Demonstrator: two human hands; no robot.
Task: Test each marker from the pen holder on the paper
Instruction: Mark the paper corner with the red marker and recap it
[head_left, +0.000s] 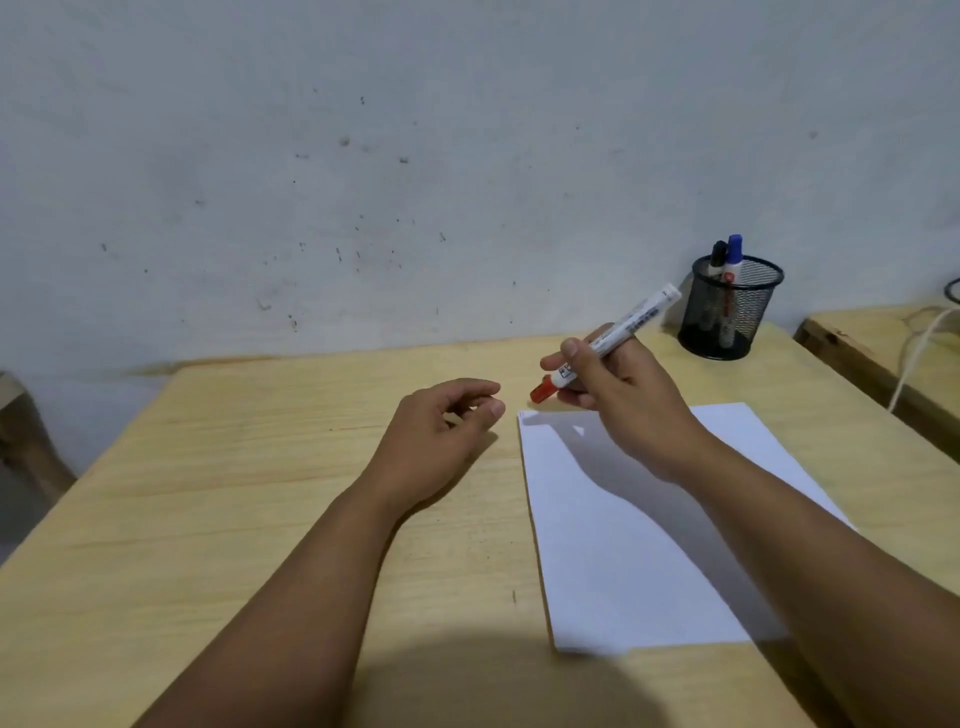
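Paper (639, 545) is laid flat on the bench (234, 519), below and behind the right-hand fingers; no marks can be seen on it. Left hand (441, 431) is rested on the bench just beside the paper's left edge, fingers loosely curled, thumb and forefinger nearly touching, nothing held. Right hand (618, 395) is raised over the paper's far corner, fingers closed around a red marker (608, 343), gripped at the cap-side half of the barrel. Red cap (541, 391) is still on, pointed down-left toward the left fingertips, a small gap between them. Pen holder (730, 312), black mesh, is stood beyond the right fingers, near the wall; a black marker (718, 255) and a blue marker (734, 250) are left inside.

Judged step: cap to be pulled by the left hand. Risks: paper is unpinned, so it could be slid by the stroke; the cap could be dropped or rolled off the bench once pulled; the holder could be knocked by a hasty reach.
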